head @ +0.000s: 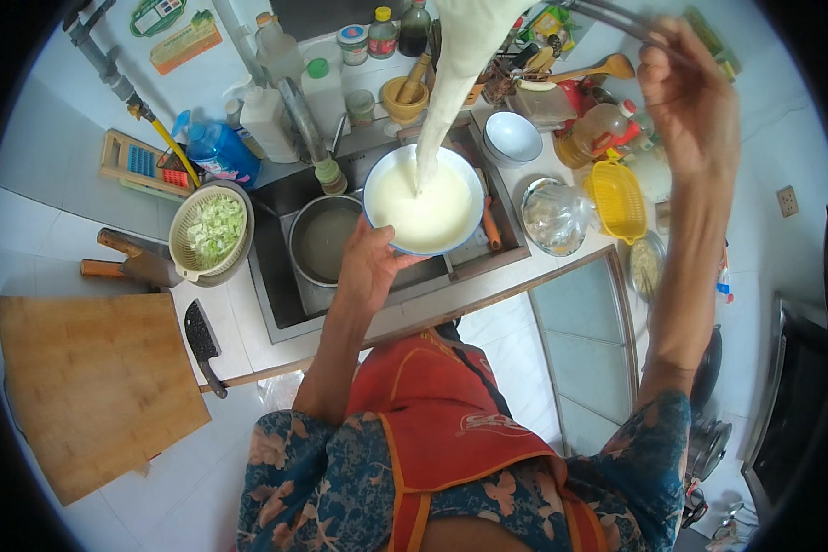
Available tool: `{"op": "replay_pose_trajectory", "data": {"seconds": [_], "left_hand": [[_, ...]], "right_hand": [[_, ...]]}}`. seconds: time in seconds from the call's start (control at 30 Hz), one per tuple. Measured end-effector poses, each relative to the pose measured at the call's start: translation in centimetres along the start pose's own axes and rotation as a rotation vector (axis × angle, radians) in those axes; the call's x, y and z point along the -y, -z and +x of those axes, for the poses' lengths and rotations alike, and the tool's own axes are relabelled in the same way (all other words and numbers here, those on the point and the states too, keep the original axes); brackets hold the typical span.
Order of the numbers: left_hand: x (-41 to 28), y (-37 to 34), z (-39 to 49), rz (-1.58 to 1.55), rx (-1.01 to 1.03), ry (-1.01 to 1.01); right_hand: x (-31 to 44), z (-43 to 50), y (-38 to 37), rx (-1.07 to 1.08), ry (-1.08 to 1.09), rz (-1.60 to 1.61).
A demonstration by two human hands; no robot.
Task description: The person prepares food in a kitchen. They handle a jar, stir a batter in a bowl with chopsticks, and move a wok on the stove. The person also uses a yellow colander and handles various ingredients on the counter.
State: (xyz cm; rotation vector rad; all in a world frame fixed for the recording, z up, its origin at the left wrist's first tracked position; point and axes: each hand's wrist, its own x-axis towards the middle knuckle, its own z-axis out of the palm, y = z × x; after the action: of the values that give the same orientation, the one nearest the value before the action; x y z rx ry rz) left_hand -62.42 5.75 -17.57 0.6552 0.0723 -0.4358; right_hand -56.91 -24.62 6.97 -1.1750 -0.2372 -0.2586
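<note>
My left hand (376, 259) grips a white, blue-rimmed bowl (455, 207) from below, its thumb over the near rim, above the front of a steel sink. Pale, creamy batter or dough fills much of the bowl. From it a thick, stretchy strand (445, 93) of the same stuff rises to the top edge of the view. Raised at the upper right, my right hand (690, 90) is closed around dark chopsticks (614, 21), whose far ends reach toward the strand; their contact with it is not clear.
A metal pot (324, 241) sits in the sink (276, 276). At left are a colander (179, 241) of chopped greens, a cleaver (203, 338) and a wooden board (96, 386). White bowls (513, 138), a plastic-covered bowl (557, 215) and a yellow basket (617, 200) stand at right; bottles (383, 34) line the back.
</note>
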Motion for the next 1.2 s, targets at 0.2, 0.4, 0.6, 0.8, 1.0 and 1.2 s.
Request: {"op": "replay_pose_trajectory", "data": {"seconds": [0.2, 0.4, 0.6, 0.8, 1.0, 1.2], "left_hand": [[-0.4, -0.2, -0.2, 0.010, -0.008, -0.006], [-0.2, -0.2, -0.1, 0.066, -0.007, -0.035], [-0.2, -0.4, 0.4, 0.085, -0.010, -0.017], [-0.6, -1.1, 0.7, 0.019, -0.010, 0.008], [-0.5, -1.4, 0.6, 0.108, -0.025, 0.000], [-0.4, -1.4, 0.7, 0.136, -0.007, -0.008]], "right_hand": [[0.0, 0.2, 1.7, -0.033, -0.001, 0.032], [0.6, 0.1, -1.4, -0.100, 0.103, -0.095], [1.5, 0.3, -4.1, -0.161, 0.195, 0.001], [4.7, 1.2, -1.6, 0.131, 0.080, -0.056], [5.4, 2.0, 0.4, 0.101, 0.132, -0.031], [5.9, 2.2, -1.5, 0.163, 0.141, 0.048]]}}
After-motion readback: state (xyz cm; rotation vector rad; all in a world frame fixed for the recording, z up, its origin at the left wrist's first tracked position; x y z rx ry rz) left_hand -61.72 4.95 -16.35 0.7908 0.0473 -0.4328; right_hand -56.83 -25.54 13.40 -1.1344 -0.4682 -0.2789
